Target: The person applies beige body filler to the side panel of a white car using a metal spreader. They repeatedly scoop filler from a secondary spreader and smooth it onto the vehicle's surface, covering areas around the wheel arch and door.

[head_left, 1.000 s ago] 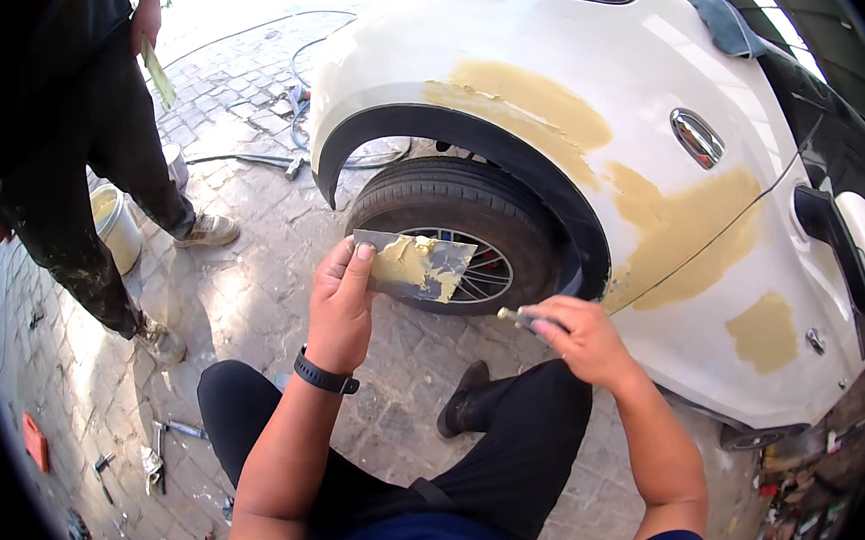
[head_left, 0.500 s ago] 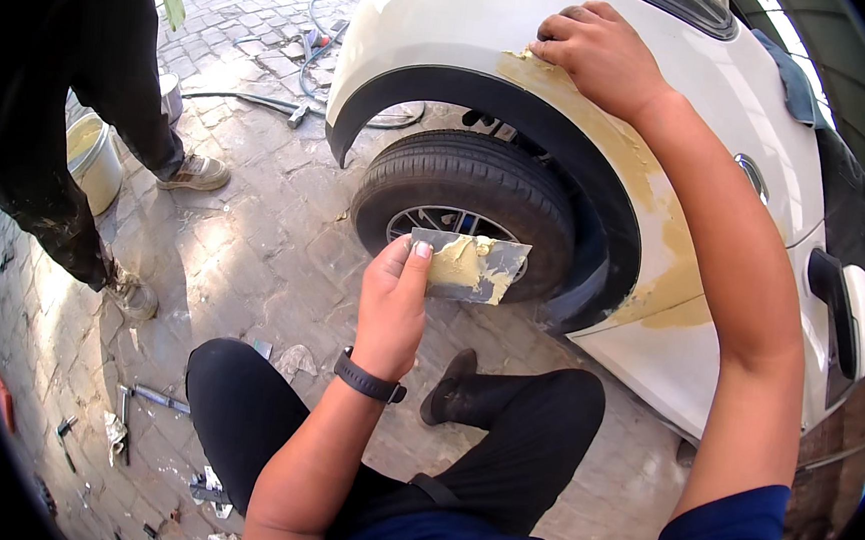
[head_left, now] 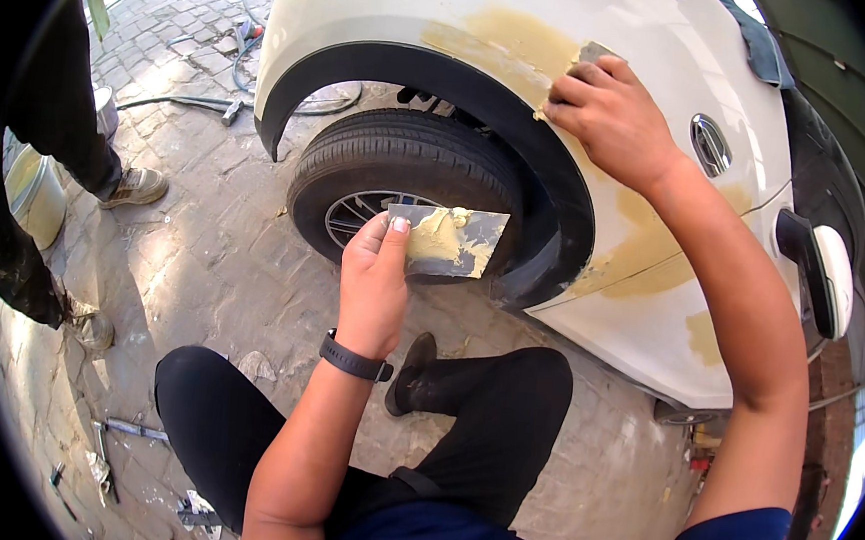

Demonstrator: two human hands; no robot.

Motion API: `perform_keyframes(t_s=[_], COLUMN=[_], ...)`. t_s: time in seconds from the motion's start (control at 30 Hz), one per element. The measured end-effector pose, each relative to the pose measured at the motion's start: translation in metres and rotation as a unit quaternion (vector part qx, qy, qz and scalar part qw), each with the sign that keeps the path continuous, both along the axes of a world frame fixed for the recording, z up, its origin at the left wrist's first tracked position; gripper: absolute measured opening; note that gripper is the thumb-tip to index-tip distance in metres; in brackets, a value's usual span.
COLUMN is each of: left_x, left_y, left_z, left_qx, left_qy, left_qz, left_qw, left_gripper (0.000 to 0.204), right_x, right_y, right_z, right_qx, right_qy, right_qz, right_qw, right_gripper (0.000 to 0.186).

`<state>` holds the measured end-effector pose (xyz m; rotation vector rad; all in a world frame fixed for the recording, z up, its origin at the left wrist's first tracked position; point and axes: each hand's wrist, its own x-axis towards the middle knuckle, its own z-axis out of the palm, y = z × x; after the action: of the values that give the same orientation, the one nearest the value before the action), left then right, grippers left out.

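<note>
My left hand (head_left: 378, 266) grips the left end of a thin grey rectangular plate (head_left: 489, 229), its thumb on top. Pale yellow body filler (head_left: 437, 234) is smeared in a ridge across that plate, which sits in front of the wheel (head_left: 411, 153). Up on the white car's fender (head_left: 370, 15), my right hand (head_left: 614, 112) is closed around a putty spreader (head_left: 600, 52); only its grey corner shows above the fingers. Fresh filler clings beside the fingertips at the arch edge. A tan filler patch (head_left: 498, 46) spreads left of this hand, and more (head_left: 645, 250) lies below it.
A black arch trim (head_left: 559, 179) rims the wheel opening. To the right juts the side mirror (head_left: 833, 283). Another person's legs (head_left: 52, 113) stand at left by a bucket (head_left: 36, 197). A hose (head_left: 178, 102) and several tools (head_left: 135, 430) lie on the paving.
My right hand has moved down and rightward along the fender above the arch, leaving the upper patch uncovered. The whole view has shifted right; the left hand still holds the plate.
</note>
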<state>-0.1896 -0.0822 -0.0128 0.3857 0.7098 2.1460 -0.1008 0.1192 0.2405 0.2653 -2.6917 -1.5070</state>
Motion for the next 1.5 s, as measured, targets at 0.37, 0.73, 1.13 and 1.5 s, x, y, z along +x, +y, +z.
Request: perform_keyframes(t_s=[0.37,0.73,1.13,1.5], left_x=[0.027,-0.007,-0.018,-0.012], left_y=[-0.003,-0.031,-0.032,-0.027], left_z=[0.001,0.025,0.026,0.02], left_qx=[0.028,0.199,0.133,0.096], left_qy=[0.093,-0.081,-0.051,-0.039], left_qz=[-0.089,-0.012,0.015,0.001], left_qw=[0.991,0.977,0.99,0.995], left_gripper=[0.025,0.026,0.023,0.025], right_x=[0.146,0.078,-0.128,0.041], right_y=[-0.077,-0.097,0.003,0.006], right_z=[-0.044,-0.019,0.037,-0.015], right_qx=[-0.436,-0.469,-0.038,-0.042], right_qy=[0.267,-0.051,-0.003,0.094], right_qz=[-0.172,-0.302,0.046,-0.035], right_qw=[0.842,0.828,0.998,0.994], right_gripper=[0.027,0.032,0.017,0.029])
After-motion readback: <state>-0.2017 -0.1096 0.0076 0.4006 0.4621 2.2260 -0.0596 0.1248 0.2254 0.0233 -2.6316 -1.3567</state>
